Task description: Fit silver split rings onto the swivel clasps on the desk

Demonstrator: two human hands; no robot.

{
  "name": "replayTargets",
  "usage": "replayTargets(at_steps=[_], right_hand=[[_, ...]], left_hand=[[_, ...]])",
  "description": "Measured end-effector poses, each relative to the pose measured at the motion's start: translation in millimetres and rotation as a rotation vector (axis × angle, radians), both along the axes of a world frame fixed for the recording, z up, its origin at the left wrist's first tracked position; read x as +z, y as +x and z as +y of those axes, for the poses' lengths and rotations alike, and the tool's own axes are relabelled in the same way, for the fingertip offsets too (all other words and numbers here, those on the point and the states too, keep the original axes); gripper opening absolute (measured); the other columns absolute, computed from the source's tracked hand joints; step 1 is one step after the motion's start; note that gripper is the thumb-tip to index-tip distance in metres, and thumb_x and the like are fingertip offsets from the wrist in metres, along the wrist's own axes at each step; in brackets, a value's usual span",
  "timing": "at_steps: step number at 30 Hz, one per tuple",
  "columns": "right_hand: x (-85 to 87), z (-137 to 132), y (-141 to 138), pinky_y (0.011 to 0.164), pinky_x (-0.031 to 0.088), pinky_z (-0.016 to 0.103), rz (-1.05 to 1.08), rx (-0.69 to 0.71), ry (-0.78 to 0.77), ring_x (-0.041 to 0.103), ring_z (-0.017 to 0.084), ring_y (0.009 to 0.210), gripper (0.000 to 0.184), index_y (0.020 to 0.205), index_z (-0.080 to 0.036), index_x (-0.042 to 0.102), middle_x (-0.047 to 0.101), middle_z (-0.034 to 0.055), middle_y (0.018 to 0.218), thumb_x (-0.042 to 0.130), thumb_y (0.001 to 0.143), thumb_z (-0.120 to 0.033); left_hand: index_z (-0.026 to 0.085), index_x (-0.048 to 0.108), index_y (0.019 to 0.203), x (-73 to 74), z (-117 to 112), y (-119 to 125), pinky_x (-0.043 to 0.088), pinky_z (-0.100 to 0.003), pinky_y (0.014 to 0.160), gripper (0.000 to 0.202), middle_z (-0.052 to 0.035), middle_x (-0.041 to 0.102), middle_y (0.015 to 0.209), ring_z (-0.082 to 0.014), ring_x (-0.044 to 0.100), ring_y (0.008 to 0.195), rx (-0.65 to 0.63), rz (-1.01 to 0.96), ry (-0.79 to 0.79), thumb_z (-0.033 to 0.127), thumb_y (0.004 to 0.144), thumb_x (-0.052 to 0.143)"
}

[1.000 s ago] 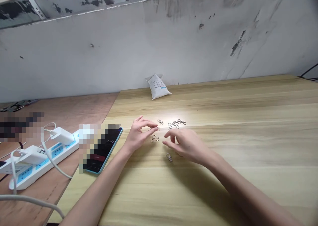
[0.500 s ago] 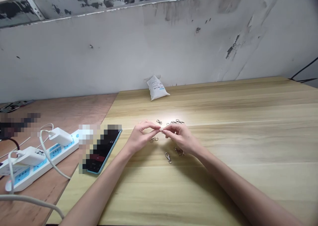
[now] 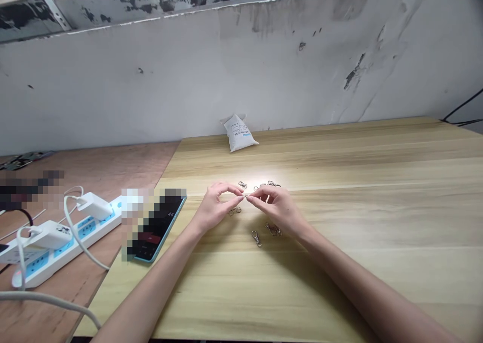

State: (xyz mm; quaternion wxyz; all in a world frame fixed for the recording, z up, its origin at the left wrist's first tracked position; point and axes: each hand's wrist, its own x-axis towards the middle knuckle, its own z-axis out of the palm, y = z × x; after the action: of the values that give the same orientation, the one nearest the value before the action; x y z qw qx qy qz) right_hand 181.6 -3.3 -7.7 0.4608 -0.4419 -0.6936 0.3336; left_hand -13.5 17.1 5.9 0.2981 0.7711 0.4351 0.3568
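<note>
- while your two hands meet over the table (image 3: 339, 207), your left hand (image 3: 215, 209) and right hand (image 3: 279, 209) sit fingertip to fingertip. each has thumb and forefinger pinched together on the same small metal piece (image 3: 245, 196).
- that metal piece sits right where the two pinches meet. it is too small to tell its exact shape.
- your other fingers on both hands curl loosely, and both forearms reach in over the near part of the table.
- just under your left fingertips, a few loose rings (image 3: 234, 210) lie on the wood, close to the hand; whether they touch it i cannot tell.
- beyond your fingertips, a single clasp (image 3: 242, 184) and a small heap of clasps (image 3: 268, 184) lie in a bright patch of light, near the knuckles of your right hand.
- on the near side of your right hand, a lone clasp (image 3: 256, 238) lies between your wrists. another bit of metal (image 3: 272, 228) lies right beside the heel of that hand.
- out to the left of your left hand, well apart, a phone (image 3: 156, 227) lies flat at the table's edge. further left is a power strip (image 3: 37, 267) with chargers plugged in.
- far beyond both hands, a small white bag (image 3: 239, 132) stands by the wall.
</note>
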Motion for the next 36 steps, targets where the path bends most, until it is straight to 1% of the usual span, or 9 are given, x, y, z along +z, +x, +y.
replayTargets(at_steps=[5, 11, 14, 17, 20, 24, 28, 32, 36], right_hand=[[-8.7, 0, -3, 0.056, 0.037, 0.024, -0.209, -0.015, 0.176, 0.05, 0.011, 0.057, 0.017, 0.077, -0.02, 0.071, 0.064, 0.0003, 0.069, 0.061, 0.089, -0.028], [-12.5, 6, 7, 0.057, 0.033, 0.024, -0.53, 0.004, 0.248, 0.052, 0.011, 0.06, 0.013, 0.084, -0.02, 0.07, 0.067, 0.0012, 0.08, 0.059, 0.089, -0.024], [-3.6, 7, 19, 0.058, 0.032, 0.025, -0.637, 0.023, 0.211, 0.054, 0.011, 0.064, 0.013, 0.095, -0.021, 0.069, 0.067, 0.0021, 0.086, 0.059, 0.089, -0.027], [10.9, 2, 27, 0.056, 0.03, 0.024, -0.685, 0.179, 0.061, 0.051, 0.011, 0.059, 0.024, 0.073, -0.02, 0.066, 0.062, -0.0008, 0.066, 0.06, 0.089, -0.038], [21.1, -8, 25, 0.052, 0.027, 0.024, -0.727, 0.344, -0.048, 0.045, 0.009, 0.052, 0.031, 0.065, -0.019, 0.063, 0.06, -0.0024, 0.058, 0.066, 0.082, -0.046], [21.4, -18, 16, 0.051, 0.025, 0.025, -0.797, 0.327, -0.016, 0.048, 0.01, 0.054, 0.005, 0.07, -0.021, 0.064, 0.066, -0.0018, 0.067, 0.068, 0.073, -0.021], [14.6, -19, 11, 0.049, 0.02, 0.027, -0.879, 0.291, 0.088, 0.046, 0.011, 0.052, 0.016, 0.064, -0.02, 0.062, 0.067, 0.0002, 0.066, 0.056, 0.071, -0.006], [6.6, -16, 7, 0.048, 0.015, 0.03, -0.991, 0.21, 0.227, 0.043, 0.011, 0.048, 0.019, 0.061, -0.017, 0.061, 0.065, 0.0044, 0.064, 0.052, 0.07, -0.003], [4.6, -14, 5, 0.049, 0.015, 0.031, -1.048, 0.174, 0.264, 0.045, 0.012, 0.05, 0.019, 0.065, -0.016, 0.062, 0.065, 0.0059, 0.066, 0.051, 0.073, -0.003]], left_hand=[[0.021, 0.068, 0.079, -0.4, -1, 2, 0.044, -0.041, 0.097, 0.009, -0.0036, 0.073, 0.101, -0.0223, 0.064, 0.103, -0.017, 0.002, -0.009, 0.029, 0.082, 0.069], [0.023, 0.069, 0.081, 1.2, 0, 0, 0.042, -0.04, 0.098, 0.007, -0.0019, 0.073, 0.098, -0.0219, 0.063, 0.101, 0.033, 0.045, 0.015, 0.029, 0.083, 0.067], [0.024, 0.07, 0.08, -0.1, 0, 0, 0.04, -0.041, 0.1, 0.004, -0.0003, 0.073, 0.09, -0.0214, 0.063, 0.097, 0.096, 0.083, 0.071, 0.025, 0.081, 0.067], [0.024, 0.07, 0.078, -2.7, 1, 0, 0.037, -0.041, 0.103, 0.005, 0.0016, 0.073, 0.087, -0.0202, 0.063, 0.094, 0.123, 0.088, 0.114, 0.021, 0.08, 0.067], [0.024, 0.069, 0.077, -5.2, 2, -1, 0.035, -0.041, 0.105, 0.006, 0.0026, 0.073, 0.087, -0.0196, 0.062, 0.094, 0.135, 0.089, 0.117, 0.02, 0.08, 0.066], [0.024, 0.071, 0.081, -5.9, 2, -2, 0.04, -0.041, 0.1, 0.007, 0.0009, 0.073, 0.088, -0.0207, 0.062, 0.095, 0.142, 0.091, 0.079, 0.021, 0.08, 0.065], [0.024, 0.072, 0.086, -4.7, 1, 0, 0.044, -0.041, 0.096, 0.01, -0.0003, 0.074, 0.091, -0.0215, 0.063, 0.096, 0.113, 0.072, 0.049, 0.02, 0.081, 0.065], [0.025, 0.073, 0.084, -6.2, 2, 0, 0.047, -0.038, 0.09, 0.007, -0.0009, 0.074, 0.09, -0.0215, 0.062, 0.096, 0.077, 0.052, 0.043, 0.022, 0.082, 0.066], [0.024, 0.072, 0.082, -9.1, 3, -1, 0.047, -0.037, 0.088, 0.006, -0.0018, 0.073, 0.089, -0.0215, 0.061, 0.095, 0.065, 0.066, 0.02, 0.025, 0.083, 0.066]])
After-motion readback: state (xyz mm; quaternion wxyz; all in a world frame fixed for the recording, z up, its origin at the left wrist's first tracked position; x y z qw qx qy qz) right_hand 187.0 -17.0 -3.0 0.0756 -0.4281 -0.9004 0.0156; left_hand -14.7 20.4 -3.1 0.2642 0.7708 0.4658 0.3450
